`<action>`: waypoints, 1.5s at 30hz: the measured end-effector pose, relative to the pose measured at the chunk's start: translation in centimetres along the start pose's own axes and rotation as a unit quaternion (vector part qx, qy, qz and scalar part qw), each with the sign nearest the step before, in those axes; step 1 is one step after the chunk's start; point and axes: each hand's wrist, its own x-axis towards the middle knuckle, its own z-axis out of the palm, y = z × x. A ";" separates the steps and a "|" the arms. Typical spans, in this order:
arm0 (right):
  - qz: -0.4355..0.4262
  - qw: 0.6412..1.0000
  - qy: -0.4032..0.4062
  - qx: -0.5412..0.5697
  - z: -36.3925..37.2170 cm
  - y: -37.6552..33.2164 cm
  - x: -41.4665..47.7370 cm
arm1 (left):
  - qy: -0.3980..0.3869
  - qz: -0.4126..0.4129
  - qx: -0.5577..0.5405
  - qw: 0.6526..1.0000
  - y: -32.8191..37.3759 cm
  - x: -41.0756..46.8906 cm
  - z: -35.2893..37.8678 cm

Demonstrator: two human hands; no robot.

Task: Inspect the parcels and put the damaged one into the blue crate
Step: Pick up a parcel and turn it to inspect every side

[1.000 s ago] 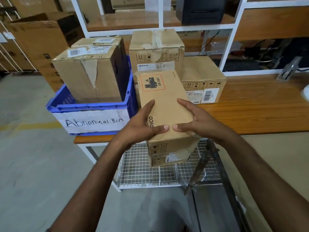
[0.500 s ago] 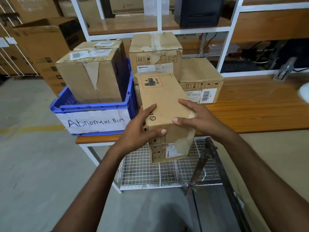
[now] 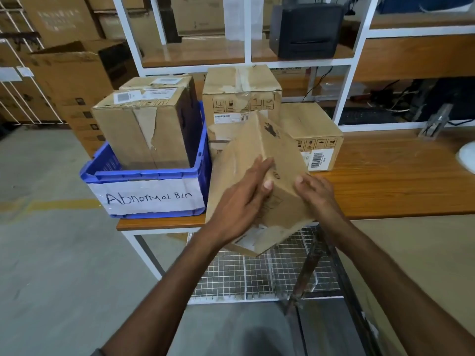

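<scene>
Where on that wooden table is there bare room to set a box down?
The bare stretch is wooden table right of the barcode-labelled box, up to the shelf frame behind. The blue crate is filled by two boxes; stacked boxes crowd the table beside it.

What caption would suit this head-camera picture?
Left hand and right hand hold a tilted cardboard parcel beside the blue crate.
</scene>
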 end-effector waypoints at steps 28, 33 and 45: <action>0.084 0.988 0.012 -0.127 0.3 4.7 1.8 | 0.063 -0.367 -0.181 0.910 -8.7 0.2 1.1; 0.092 0.996 -0.001 -0.020 0.0 4.1 1.7 | 0.074 -0.381 -0.217 0.896 -7.5 -0.1 1.2; 0.006 0.996 0.086 0.036 -3.7 0.3 -2.4 | 0.069 -0.263 -0.219 0.937 -1.1 -1.7 -0.5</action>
